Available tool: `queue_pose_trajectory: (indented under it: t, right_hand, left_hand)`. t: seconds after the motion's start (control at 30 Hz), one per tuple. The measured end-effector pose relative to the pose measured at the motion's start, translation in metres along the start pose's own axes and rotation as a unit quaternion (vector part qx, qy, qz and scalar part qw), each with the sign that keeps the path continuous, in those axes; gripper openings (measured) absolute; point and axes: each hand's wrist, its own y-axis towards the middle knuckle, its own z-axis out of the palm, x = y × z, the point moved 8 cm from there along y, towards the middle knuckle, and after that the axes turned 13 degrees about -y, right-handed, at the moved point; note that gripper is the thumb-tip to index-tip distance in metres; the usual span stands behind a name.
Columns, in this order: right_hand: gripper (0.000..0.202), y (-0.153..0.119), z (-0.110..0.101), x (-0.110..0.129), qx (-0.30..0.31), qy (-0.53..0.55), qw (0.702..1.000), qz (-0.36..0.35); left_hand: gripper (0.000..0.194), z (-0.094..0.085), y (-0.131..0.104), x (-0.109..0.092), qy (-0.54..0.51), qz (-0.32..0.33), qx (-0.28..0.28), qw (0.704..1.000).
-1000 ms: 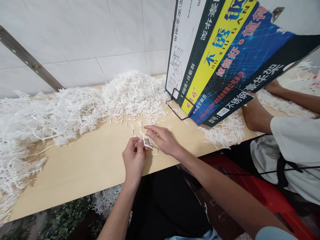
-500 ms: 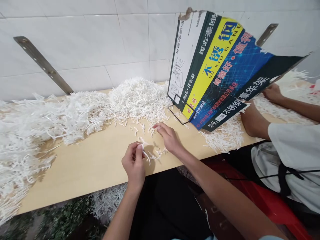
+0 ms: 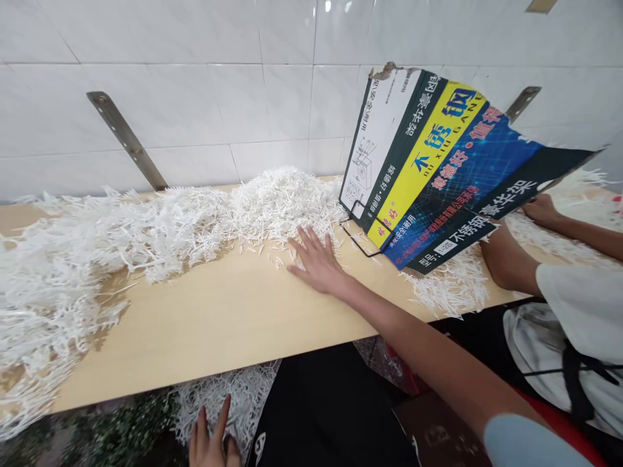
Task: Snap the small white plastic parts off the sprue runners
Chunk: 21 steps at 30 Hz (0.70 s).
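Note:
My right hand (image 3: 316,261) lies spread over the wooden tabletop (image 3: 204,324), fingers apart, at the near edge of a heap of small white plastic pieces (image 3: 287,198). A few loose pieces lie by its fingertips. Below the front edge of the table, my left hand (image 3: 214,438) is held with its fingers extended and holds nothing visible. It is over a pile of white branched plastic strips (image 3: 226,395) under the table. To the left on the tabletop sprawls a larger tangle of branched white plastic pieces (image 3: 63,285).
A printed cardboard sheet (image 3: 438,168) stands upright in a black wire holder (image 3: 363,240) on the right. Beyond it, another person's hand (image 3: 541,211) reaches among white pieces. Metal brackets (image 3: 127,139) are fixed to the tiled wall. Green foliage (image 3: 131,421) shows below the table.
My left hand has moved from above the table to below its edge, and the white strip it held is gone from it. My right hand has spread flat toward the heap. The view has shifted.

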Motion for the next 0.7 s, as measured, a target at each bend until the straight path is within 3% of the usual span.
queue_pose_trajectory:
  t: [0.07, 0.13, 0.2, 0.27, 0.33, 0.4, 0.5, 0.6, 0.7]
  right_hand:
    - [0.068, 0.02, -0.01, -0.012, -0.034, 0.0, 0.999, 0.031]
    - [0.065, 0.02, -0.023, -0.022, -0.072, 0.004, 0.996, 0.058]
    - [0.068, 0.004, -0.03, -0.033, -0.093, 0.004, 0.991, 0.1]
    - [0.079, -0.019, -0.024, -0.047, -0.072, 0.001, 0.985, 0.158]
    - [0.091, -0.035, -0.007, -0.058, -0.01, 0.011, 0.979, 0.206]
    - [0.099, -0.04, 0.011, -0.059, 0.052, 0.024, 0.975, 0.216]
    - [0.101, -0.024, 0.022, -0.043, 0.072, 0.036, 0.977, 0.199]
    - [0.106, 0.002, 0.022, -0.014, 0.059, 0.056, 0.981, 0.178]
    - [0.106, 0.027, 0.018, 0.022, 0.034, 0.041, 0.988, 0.142]
  left_hand:
    - [0.069, -0.002, 0.003, -0.022, 0.0, 0.062, -0.001, 0.998]
    - [0.073, -0.013, 0.003, -0.069, -0.036, 0.171, -0.002, 0.985]
    - [0.073, -0.032, 0.008, -0.119, -0.049, 0.26, -0.03, 0.964]
    - [0.072, -0.05, 0.025, -0.16, -0.078, 0.307, -0.058, 0.947]
    - [0.069, -0.06, 0.057, -0.185, -0.104, 0.305, -0.072, 0.944]
    - [0.056, -0.059, 0.094, -0.195, -0.095, 0.272, -0.079, 0.954]
    - [0.041, -0.04, 0.131, -0.199, -0.041, 0.245, -0.056, 0.967]
    - [0.039, -0.021, 0.139, -0.198, 0.031, 0.228, -0.032, 0.973]
    - [0.041, -0.015, 0.134, -0.197, 0.07, 0.228, -0.019, 0.971]
